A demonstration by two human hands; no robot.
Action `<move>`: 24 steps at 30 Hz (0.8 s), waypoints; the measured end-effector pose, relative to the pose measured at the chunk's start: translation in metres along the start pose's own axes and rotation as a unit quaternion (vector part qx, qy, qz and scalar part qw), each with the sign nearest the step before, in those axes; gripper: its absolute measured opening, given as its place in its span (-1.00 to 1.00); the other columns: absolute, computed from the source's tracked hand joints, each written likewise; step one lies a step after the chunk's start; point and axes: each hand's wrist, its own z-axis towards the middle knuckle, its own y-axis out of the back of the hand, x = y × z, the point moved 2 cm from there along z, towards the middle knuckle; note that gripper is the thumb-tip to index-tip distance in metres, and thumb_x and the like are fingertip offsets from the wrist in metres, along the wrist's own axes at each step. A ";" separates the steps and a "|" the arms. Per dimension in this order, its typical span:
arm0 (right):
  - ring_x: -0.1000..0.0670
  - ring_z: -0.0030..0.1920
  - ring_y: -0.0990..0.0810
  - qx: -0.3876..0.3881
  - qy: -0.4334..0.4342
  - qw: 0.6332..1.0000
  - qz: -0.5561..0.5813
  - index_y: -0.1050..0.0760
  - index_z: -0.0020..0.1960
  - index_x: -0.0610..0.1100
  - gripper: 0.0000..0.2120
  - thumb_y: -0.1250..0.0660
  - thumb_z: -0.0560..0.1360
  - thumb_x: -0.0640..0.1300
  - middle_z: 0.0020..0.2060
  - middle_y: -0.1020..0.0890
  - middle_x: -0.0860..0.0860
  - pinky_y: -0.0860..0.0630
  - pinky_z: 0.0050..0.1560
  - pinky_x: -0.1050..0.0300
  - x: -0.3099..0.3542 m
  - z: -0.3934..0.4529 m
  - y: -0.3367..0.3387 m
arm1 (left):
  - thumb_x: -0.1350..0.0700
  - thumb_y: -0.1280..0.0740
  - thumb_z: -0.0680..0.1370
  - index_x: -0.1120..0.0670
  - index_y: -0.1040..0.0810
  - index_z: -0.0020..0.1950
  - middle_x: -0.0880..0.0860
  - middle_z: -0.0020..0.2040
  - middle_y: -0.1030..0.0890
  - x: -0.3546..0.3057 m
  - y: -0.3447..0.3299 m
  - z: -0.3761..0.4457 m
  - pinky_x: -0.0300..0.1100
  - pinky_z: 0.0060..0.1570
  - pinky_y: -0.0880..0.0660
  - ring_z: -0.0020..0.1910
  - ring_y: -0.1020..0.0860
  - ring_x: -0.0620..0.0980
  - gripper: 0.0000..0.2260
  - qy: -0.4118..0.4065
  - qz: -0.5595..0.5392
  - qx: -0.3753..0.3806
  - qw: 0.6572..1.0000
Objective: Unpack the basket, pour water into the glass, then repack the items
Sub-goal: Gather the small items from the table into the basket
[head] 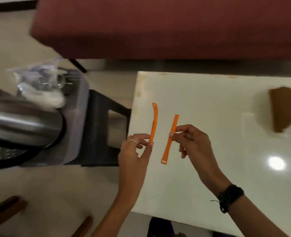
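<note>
Over the left part of a white table point(218, 117), my left hand point(134, 151) pinches one orange strap point(153, 122) near its lower end. My right hand point(192, 141) pinches a second orange strap point(170, 139) at its middle. The two straps stand side by side, apart from each other. At the far left a clear plastic basket point(76, 120) rests on a dark stool point(103, 134). Inside it lie a steel kettle point(25, 124), a clear glass point(56, 81) in a plastic bag and a white item point(47, 98).
A dark red sofa point(158, 26) fills the top of the view. A brown wedge-shaped thing point(284, 108) sits at the table's right edge. Brown wooden pieces point(4, 211) lie at the bottom left on the pale floor. A lamp's reflection shines on the table.
</note>
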 end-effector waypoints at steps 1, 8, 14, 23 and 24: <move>0.15 -0.46 -0.47 0.026 0.005 1.000 -0.004 -0.56 -0.12 -0.05 -0.95 -0.41 0.42 -0.13 -0.41 -0.62 0.09 -0.41 -0.45 0.23 0.008 0.003 -0.036 | 0.04 -0.35 0.48 -0.13 -0.53 -0.09 -0.08 -0.10 -0.60 0.010 0.033 0.009 -0.34 -0.09 -0.52 -0.09 -0.57 -0.08 -0.94 -0.007 0.018 -0.033 0.999; 0.19 -0.50 -0.46 0.134 0.072 0.985 -0.076 -0.42 -0.19 -0.07 -0.83 -0.42 0.41 -0.18 -0.45 -0.57 0.10 -0.42 -0.43 0.22 0.048 0.028 -0.244 | 0.16 -0.34 0.46 0.04 -0.60 -0.06 0.03 -0.10 -0.64 0.077 0.213 0.058 -0.08 0.00 -0.37 -0.02 -0.48 0.12 -0.90 0.032 0.197 -0.234 0.951; -0.23 -0.01 -0.58 0.111 0.124 0.930 -0.328 -0.37 0.08 -0.11 -0.77 -0.27 0.43 -0.14 -0.07 -0.63 -0.12 -0.47 -0.11 -0.01 0.042 0.038 -0.338 | 0.13 -0.32 0.44 -0.02 -0.58 -0.07 0.04 -0.07 -0.66 0.128 0.256 0.080 -0.09 -0.14 -0.45 -0.03 -0.58 0.14 -0.89 0.161 0.245 -0.173 0.940; -0.26 -0.09 -0.61 0.110 0.210 0.878 -0.415 -0.27 0.19 -0.14 -0.68 -0.26 0.52 -0.06 -0.14 -0.65 -0.13 -0.47 -0.19 -0.02 0.021 0.035 -0.352 | -0.04 -0.22 0.55 0.03 -0.50 0.12 0.09 0.09 -0.59 0.142 0.235 0.096 0.05 0.00 -0.48 0.11 -0.53 0.18 -0.78 0.125 0.296 -0.086 0.943; -0.24 -0.11 -0.61 0.106 0.219 0.882 -0.403 -0.29 0.16 -0.13 -0.72 -0.24 0.53 -0.04 -0.16 -0.64 -0.11 -0.49 -0.19 -0.03 0.023 0.035 -0.347 | -0.01 -0.23 0.55 0.04 -0.49 0.13 0.09 0.09 -0.59 0.140 0.235 0.094 0.07 0.01 -0.48 0.10 -0.53 0.18 -0.78 0.117 0.282 -0.097 0.947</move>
